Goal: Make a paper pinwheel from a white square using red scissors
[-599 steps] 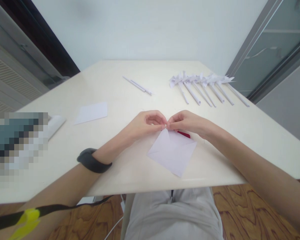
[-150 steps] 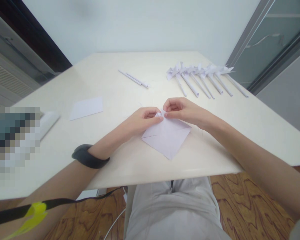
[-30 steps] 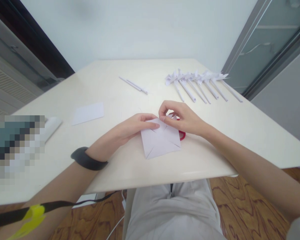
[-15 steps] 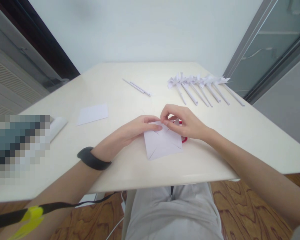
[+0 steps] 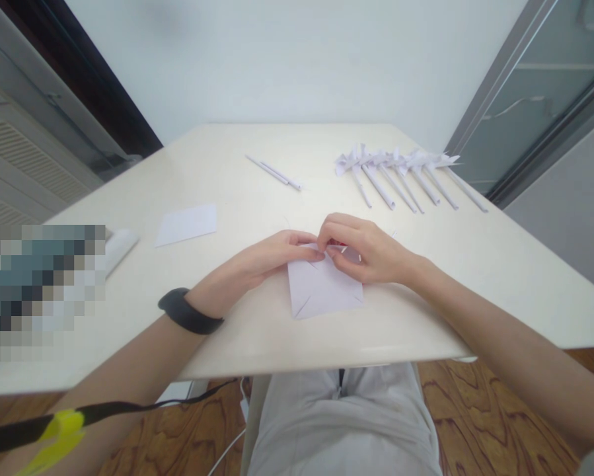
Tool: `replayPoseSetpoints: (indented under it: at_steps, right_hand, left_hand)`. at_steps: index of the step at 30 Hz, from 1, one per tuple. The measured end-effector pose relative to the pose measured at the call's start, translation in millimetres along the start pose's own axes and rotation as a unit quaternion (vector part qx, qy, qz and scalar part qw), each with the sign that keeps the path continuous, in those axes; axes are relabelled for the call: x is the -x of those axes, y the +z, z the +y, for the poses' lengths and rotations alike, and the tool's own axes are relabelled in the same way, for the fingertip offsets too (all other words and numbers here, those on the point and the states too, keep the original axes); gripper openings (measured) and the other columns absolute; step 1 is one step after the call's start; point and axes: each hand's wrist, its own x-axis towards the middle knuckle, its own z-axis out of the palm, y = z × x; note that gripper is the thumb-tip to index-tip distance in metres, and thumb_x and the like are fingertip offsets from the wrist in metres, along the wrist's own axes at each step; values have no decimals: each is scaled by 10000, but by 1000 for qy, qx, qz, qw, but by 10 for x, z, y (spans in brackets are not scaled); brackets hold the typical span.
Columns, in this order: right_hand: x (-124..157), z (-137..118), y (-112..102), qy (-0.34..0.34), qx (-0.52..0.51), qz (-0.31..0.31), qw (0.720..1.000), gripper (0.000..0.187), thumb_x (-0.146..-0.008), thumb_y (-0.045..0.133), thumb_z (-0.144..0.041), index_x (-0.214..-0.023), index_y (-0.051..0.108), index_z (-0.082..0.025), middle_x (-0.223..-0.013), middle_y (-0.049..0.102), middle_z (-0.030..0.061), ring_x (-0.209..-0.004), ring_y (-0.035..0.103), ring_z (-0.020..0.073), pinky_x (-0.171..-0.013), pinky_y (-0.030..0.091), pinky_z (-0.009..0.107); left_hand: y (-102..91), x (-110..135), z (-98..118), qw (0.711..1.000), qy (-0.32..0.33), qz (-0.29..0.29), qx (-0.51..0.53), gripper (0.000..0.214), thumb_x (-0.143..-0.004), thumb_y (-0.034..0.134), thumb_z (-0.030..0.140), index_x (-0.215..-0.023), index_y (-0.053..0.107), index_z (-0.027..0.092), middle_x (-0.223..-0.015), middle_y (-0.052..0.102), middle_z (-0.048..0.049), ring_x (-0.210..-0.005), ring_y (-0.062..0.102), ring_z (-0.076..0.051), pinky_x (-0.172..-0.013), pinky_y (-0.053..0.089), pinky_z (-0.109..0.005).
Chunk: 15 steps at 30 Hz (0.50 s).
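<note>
A square sheet of white paper (image 5: 324,291) with slits running in from its corners lies near the table's front edge. My left hand (image 5: 281,252) pinches its upper left edge, thumb on top and fingers behind. With thumb and fingertips pressed together, my right hand (image 5: 361,246) grips the upper part of the same sheet near its middle. A small bit of something red shows behind the right fingers, mostly hidden by them. The exact spot where the right fingertips meet the paper is covered.
Several paper pinwheels (image 5: 400,173) on rolled sticks lie in a row at the back right. Two rolled paper sticks (image 5: 274,173) rest at the back middle. A white paper piece (image 5: 187,223) lies at left, near a blurred-out object (image 5: 34,284) on the table (image 5: 247,337).
My right hand has moved slightly down over the sheet, its fingers now closer against the paper. The red loops seen beside it before are now almost fully covered. The view has shifted a little.
</note>
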Motion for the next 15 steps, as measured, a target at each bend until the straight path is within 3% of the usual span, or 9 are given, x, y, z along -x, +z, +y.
replayPoseSetpoints:
  at_steps: [15]
  right_hand:
    - [19, 5, 10, -9, 9, -4, 1000, 177, -761, 403, -57, -860, 480, -182, -815, 501, 42, -745, 459, 151, -656, 373, 270]
  left_hand:
    - [-19, -22, -15, 1000, -11, -1, 5, 130, -687, 679, 269, -779, 694, 178, -776, 675, -36, -665, 601, -153, -610, 443, -255]
